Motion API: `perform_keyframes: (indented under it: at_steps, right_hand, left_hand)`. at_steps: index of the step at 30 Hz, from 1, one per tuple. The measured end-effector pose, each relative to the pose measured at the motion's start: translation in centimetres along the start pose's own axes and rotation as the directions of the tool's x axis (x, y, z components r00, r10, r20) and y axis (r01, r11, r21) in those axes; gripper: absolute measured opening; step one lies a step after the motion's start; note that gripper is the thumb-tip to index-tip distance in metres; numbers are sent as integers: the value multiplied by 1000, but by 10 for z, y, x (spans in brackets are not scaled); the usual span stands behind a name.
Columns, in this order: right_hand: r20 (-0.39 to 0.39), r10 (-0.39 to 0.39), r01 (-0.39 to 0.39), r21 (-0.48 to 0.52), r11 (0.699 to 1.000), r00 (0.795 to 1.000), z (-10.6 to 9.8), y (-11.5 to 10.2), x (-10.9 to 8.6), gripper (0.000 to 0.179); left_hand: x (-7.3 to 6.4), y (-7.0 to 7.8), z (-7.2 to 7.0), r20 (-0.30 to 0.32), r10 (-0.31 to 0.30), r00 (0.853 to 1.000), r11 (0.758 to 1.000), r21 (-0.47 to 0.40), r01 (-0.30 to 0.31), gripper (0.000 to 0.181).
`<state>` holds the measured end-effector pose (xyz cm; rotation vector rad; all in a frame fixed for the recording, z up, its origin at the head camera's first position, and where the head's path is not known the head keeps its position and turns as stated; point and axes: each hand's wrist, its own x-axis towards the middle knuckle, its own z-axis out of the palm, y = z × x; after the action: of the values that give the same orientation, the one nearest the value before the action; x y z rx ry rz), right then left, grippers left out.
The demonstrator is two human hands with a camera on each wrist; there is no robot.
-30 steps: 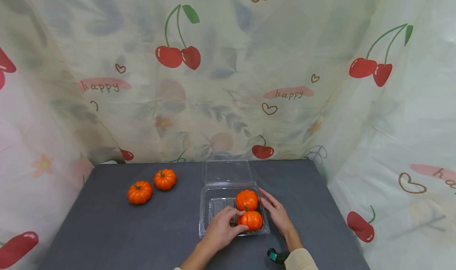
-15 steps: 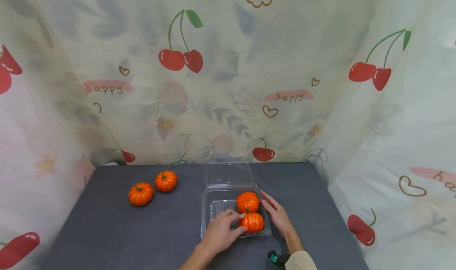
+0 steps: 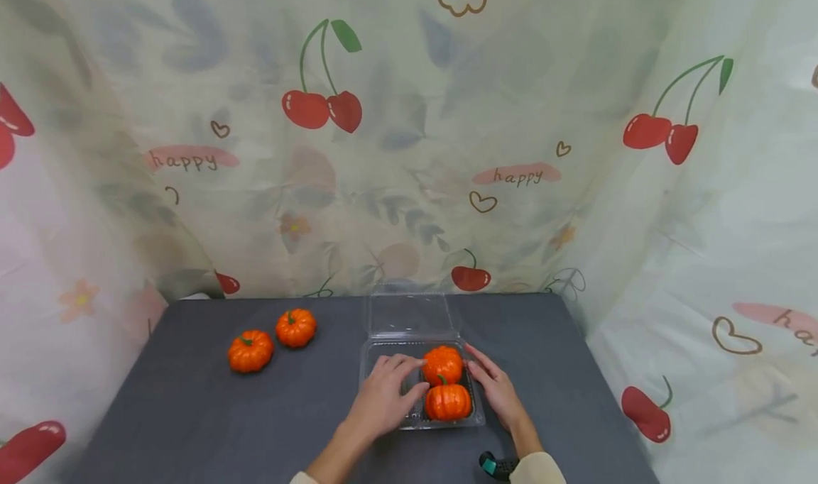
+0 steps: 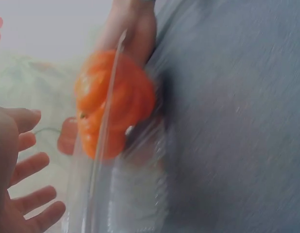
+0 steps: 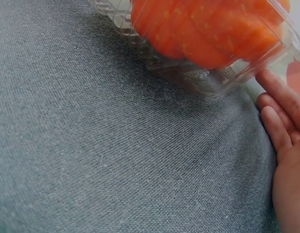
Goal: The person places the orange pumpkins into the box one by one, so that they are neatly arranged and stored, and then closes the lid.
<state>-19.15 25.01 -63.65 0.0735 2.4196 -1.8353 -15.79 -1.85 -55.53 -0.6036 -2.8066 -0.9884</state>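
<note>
Filling the clear box (image 3: 447, 424) seems to be the step in hand: a front pumpkin (image 3: 449, 403) and a back pumpkin (image 3: 443, 365) are sitting in its right half, lower centre of the frame. The left hand (image 3: 380, 397) is hovering beside them, fingers spread, holding nothing; the right hand (image 3: 500, 393) is lying straight-fingered along the box's right side, also gripping nothing. The next move probably calls for reaching toward the near pumpkin (image 3: 251, 351) and far pumpkin (image 3: 296, 327), left of centre. All four are looking glossy, squat and ribbed; the thin plastic is gleaming against woven grey cloth (image 3: 192, 413).
</note>
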Motion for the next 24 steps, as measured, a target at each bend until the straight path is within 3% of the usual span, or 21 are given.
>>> perform_keyframes:
  at_steps: [6,14,24]
  right_hand:
    - [4,28,-28,26,999,1000,-1,1,1,49]
    - [3,29,-29,46,999,1000,1,0,2,50]
    - [-1,33,-33,55,998,999,1,-1,0,48]
  left_hand:
    - [8,-15,-12,-102,17,995,997,83,-9,47]
    - [13,-35,-26,-113,-79,990,983,157,97,71]
    - [15,-66,-38,-196,-112,974,960,230,157,80]
